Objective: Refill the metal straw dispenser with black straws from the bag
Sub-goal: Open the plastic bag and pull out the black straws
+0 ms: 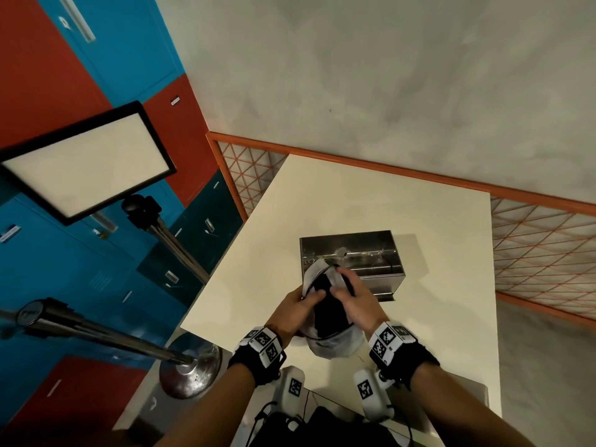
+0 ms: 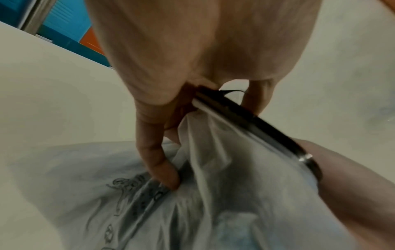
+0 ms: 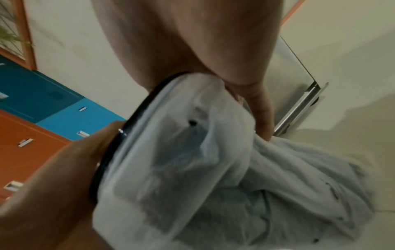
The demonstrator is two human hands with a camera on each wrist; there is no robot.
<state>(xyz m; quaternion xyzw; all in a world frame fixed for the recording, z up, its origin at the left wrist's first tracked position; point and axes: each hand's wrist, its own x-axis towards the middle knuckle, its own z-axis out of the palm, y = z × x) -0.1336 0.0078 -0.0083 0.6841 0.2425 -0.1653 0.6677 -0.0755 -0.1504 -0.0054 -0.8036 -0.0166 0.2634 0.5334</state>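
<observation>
A translucent white plastic bag (image 1: 335, 341) holding a dark bundle of black straws (image 1: 326, 309) is held over the cream table, just in front of the open metal straw dispenser (image 1: 354, 253). My left hand (image 1: 298, 309) grips the bag's left side, fingers curled into the plastic (image 2: 169, 179). My right hand (image 1: 356, 300) grips its right side near the mouth, with the bag (image 3: 192, 160) bunched under it. The straws (image 2: 252, 116) show as a dark strip along the bag's edge. The dispenser (image 3: 299, 94) stands just beyond the right hand.
The table (image 1: 435, 317) ends at its right and near edges. An orange-framed lattice rail (image 1: 532, 243) runs behind it. A light panel on a stand (image 1: 87, 162) and a metal post with a round base (image 1: 190, 369) stand at the left, before blue and red lockers.
</observation>
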